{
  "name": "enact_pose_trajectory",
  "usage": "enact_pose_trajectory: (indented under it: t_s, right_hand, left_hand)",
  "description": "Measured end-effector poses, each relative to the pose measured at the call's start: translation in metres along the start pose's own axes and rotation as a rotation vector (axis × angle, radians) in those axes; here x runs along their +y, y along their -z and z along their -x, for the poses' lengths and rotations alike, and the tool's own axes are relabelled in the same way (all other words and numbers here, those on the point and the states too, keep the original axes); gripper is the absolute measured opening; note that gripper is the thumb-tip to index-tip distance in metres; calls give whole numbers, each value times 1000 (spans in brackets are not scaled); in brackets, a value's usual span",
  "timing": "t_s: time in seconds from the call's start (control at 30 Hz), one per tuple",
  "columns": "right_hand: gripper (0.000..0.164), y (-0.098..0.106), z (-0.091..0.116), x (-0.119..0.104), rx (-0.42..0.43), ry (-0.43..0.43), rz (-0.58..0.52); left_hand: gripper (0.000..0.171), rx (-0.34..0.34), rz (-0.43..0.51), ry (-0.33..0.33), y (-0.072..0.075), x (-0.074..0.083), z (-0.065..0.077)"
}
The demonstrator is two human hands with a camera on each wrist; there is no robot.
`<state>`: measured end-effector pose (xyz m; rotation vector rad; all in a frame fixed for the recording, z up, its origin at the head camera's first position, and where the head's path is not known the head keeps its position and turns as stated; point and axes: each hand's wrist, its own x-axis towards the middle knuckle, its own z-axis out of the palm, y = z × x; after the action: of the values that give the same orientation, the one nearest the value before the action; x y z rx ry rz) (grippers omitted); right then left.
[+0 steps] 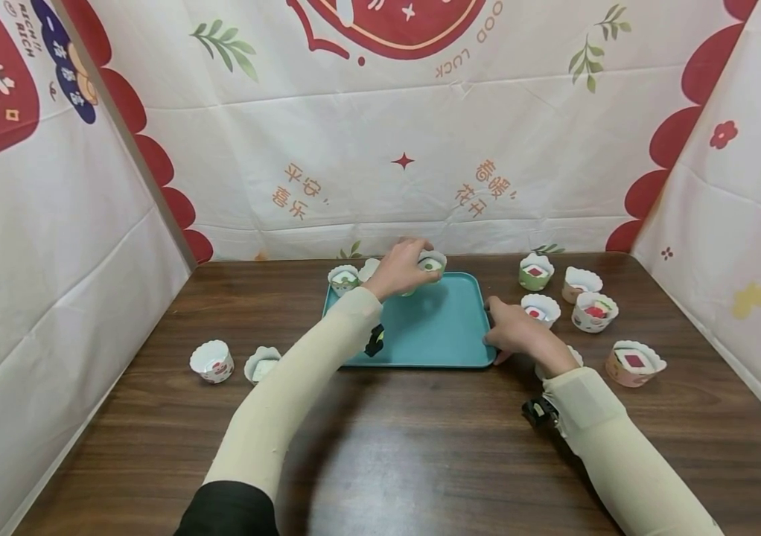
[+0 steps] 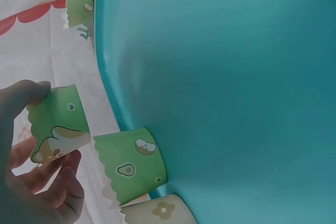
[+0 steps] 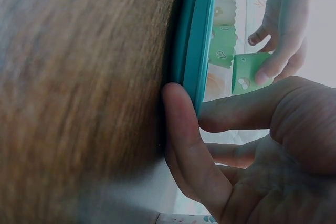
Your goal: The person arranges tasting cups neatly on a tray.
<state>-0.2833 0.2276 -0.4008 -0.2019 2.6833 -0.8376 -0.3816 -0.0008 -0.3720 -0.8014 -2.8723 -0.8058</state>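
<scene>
My left hand pinches a green paper baking cup with a cartoon animal on its side. It holds the cup above the back part of a teal tray, clear of the surface. Below it, along the tray's back edge, stand another green cup and a pale cup with a flower print. A further green cup occupies the back left corner. At the tray's right side, my right hand grips the rim, thumb above and fingers beneath, as the right wrist view shows.
Several filled paper cups stand right of the tray, among them a green one and a pink one. Left of it are a white cup and a second cup, partly behind my left sleeve. Printed cloth walls enclose the wooden table.
</scene>
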Motion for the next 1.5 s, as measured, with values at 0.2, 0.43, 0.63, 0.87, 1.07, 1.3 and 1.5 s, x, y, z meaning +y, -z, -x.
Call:
enact_pose_trajectory:
  t_s: [0.2,0.43,0.63,0.87,1.07,1.3,1.5]
  right_hand:
    - [64,1,0,0,5,2,9]
    - [65,1,0,1,7,14,5]
    - [65,1,-1,0,6,11,10]
    - [65,2,-1,0,3,11,5]
    - [65,1,-1,0,2,3,5]
    - [65,1,0,-1,3,3,10]
    - [65,1,1,-1,3,4,12]
  left_hand:
    - [55,-1,-8,-17,0,5,-2]
    - [53,-16,-12,-17,-4,7,-4]
    - [49,-33,-62,-7,-9,5,-8]
    - [50,-76,-144,0,-14,4,-12]
    - [48,-81,-211,2,-21,4,-11]
    - [47,-74,-247,17,-27,3,-12]
    - [53,-87,-283,16,-31,1,-15]
